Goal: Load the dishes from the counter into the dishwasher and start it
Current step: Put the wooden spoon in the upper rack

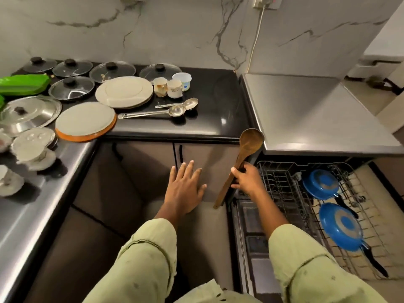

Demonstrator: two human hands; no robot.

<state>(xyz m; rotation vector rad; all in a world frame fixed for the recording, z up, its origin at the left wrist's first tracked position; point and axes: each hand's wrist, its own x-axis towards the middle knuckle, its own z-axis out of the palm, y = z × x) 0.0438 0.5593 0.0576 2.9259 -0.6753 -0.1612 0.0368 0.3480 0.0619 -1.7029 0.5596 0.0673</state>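
My right hand (247,179) grips the handle of a wooden spoon (248,147), bowl up, beside the left edge of the pulled-out dishwasher rack (277,184). Two blue pans (320,183) lie in the rack's right part. My left hand (185,189) hangs open with fingers spread in front of the cabinet doors, holding nothing. On the black counter (214,119) lie cream plates (124,91), an orange-rimmed plate (85,122), three cups (172,85), two steel ladles (153,114) and several glass lids (112,71).
A steel lid (28,114), upturned cups and saucers (32,149) and a green tray (24,84) crowd the left counter. The grey dishwasher top (310,114) is bare. A cable (255,38) runs down the marble wall from a socket.
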